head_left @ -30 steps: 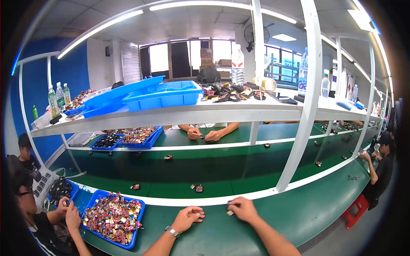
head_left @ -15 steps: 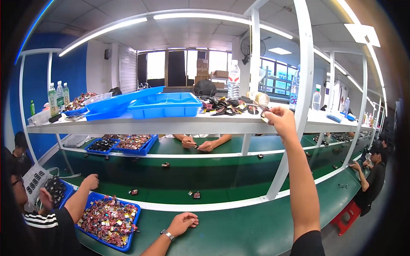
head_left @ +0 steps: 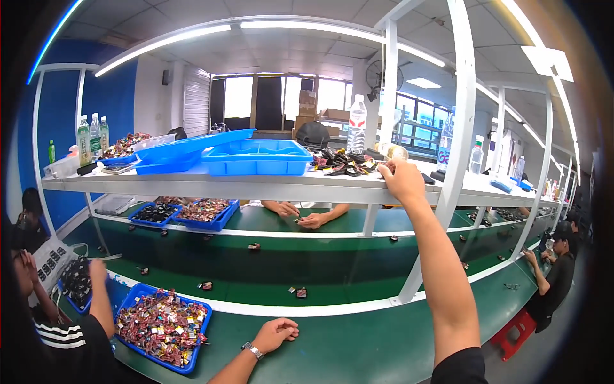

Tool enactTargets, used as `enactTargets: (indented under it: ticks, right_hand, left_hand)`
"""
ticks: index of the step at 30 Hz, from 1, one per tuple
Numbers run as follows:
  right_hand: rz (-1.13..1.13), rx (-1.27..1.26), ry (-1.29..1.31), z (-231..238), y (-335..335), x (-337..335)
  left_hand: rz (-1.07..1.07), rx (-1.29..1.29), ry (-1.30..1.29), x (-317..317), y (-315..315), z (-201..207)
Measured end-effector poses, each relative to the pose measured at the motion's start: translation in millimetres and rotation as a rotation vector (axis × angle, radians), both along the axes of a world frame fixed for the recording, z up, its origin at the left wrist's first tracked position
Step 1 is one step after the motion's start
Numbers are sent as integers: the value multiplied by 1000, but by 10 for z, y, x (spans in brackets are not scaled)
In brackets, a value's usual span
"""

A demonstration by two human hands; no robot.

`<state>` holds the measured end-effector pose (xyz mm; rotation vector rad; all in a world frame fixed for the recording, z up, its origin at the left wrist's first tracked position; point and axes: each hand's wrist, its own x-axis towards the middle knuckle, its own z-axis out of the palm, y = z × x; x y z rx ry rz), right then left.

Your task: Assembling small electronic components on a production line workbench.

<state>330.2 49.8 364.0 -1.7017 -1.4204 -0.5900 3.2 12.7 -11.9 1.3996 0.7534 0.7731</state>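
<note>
My right hand (head_left: 405, 182) is raised to the front edge of the white shelf (head_left: 268, 184), beside a pile of small black, red and yellow wired parts (head_left: 342, 162). Its fingers are bent together at the edge, and whatever they hold is hidden from view. Lower down, my left hand (head_left: 276, 335) rests on the green work surface (head_left: 358, 345) with its fingers curled in and nothing visible in them. To its left stands a blue tray (head_left: 206, 322) heaped with small red, white and yellow wired parts (head_left: 163, 326).
Blue trays (head_left: 256, 165) and a water bottle (head_left: 357, 125) stand on the shelf. White posts (head_left: 455, 115) rise from the bench. Loose parts (head_left: 299, 292) lie on the green belt (head_left: 256, 272). One person (head_left: 70, 320) sits close at left, another (head_left: 555, 275) at right; hands (head_left: 307, 217) work opposite.
My right hand has come down and left onto the shelf edge; the small part in its fingers no longer shows. The left neighbour's arm has drawn back toward the black parts. My left hand stays put.
</note>
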Motion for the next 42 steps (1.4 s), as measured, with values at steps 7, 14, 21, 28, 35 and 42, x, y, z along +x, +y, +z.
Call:
enactTargets:
  ticks: [7, 14, 21, 28, 35, 42]
  right_hand:
    - [16, 373, -104, -167, -6, 10]
    - [302, 646, -323, -273, -133, -356]
    - [624, 90, -41, -1933, -126, -925]
    - [53, -423, 222, -3690, 164, -1132]
    - [333, -286, 334, -3817, 283, -1000]
    - [968, -533, 365, -3330, -785, -1286]
  left_hand:
    - [-13, -6, 14, 7, -48, 42]
    - [-18, -31, 5, 10, -15, 3]
    - [77, -21, -80, 2, -16, 3]
    - [172, 7, -107, 13, -66, 16]
    - [281, 29, -188, 13, -9, 68]
    - [47, -196, -243, -148, 120, -25]
